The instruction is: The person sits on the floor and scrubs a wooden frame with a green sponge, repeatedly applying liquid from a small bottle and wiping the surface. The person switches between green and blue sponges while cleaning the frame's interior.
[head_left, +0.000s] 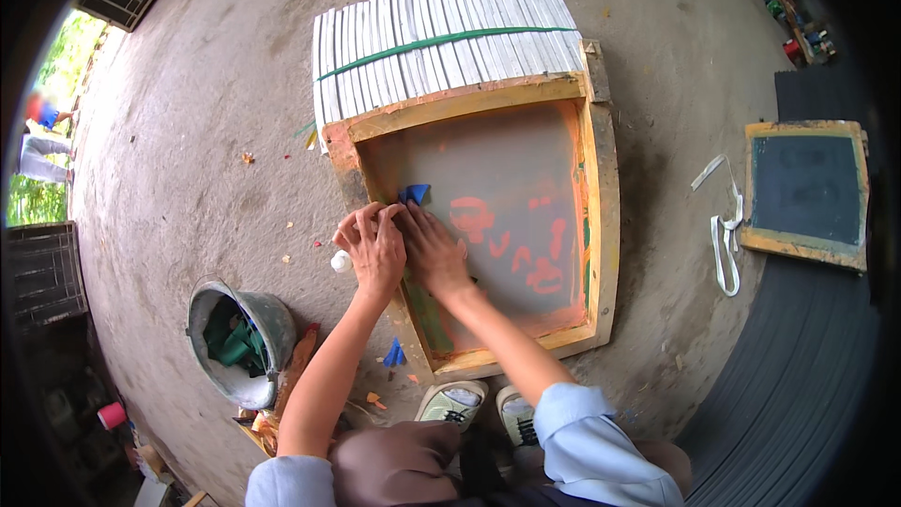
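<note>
A wooden screen-printing frame [605, 197] with a pale mesh [507, 160] and orange-red marks lies in front of me. My left hand [374, 249] is at its left rail, fingers bent and closed over the wood; its fingertips are partly hidden. Right beside it, my right hand [434, 249] lies with fingers stretched out along the left inner edge of the mesh. A blue scrap [413, 194], perhaps tape, sticks up just beyond the right fingertips. Next to my left hand is a small white round object [341, 261] whose kind I cannot make out.
A bundle of white slats or sheets [450, 38] tied with green string lies against the frame's far side. A bucket [258, 329] with green scraps stands at left. Another framed screen [807, 188] and a white strap [727, 235] are at right, near dark corrugated sheeting [788, 366].
</note>
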{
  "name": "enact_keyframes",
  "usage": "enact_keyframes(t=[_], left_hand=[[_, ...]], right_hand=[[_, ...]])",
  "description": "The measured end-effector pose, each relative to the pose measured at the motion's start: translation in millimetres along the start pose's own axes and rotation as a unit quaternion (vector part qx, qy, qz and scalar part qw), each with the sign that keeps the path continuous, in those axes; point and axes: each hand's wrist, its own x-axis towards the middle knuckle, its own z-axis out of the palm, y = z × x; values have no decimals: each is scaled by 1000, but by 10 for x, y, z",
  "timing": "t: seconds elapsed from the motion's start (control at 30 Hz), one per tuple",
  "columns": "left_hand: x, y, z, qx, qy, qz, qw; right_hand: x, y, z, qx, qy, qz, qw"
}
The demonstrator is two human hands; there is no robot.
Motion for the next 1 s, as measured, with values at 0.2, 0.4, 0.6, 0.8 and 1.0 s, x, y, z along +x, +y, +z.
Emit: enact_keyframes(t=[0.2,0.4,0.6,0.8,1.0], left_hand=[[6,-18,-38,23,-6,-7,1000],[-6,-20,-30,18,-9,-1,1000],[-1,-40,-59,28,-7,8,1000],[-26,-34,-30,67,-10,12,998],[-288,-97,-243,26,-48,53,997]], right_hand=[[194,1206,-928,-191,131,170,958],[-128,32,-263,-43,22,53,997],[-25,1085,-981,-193,98,131,968],[164,321,-557,-86,105,88,987],[-718,-50,-593,-53,34,-79,995]])
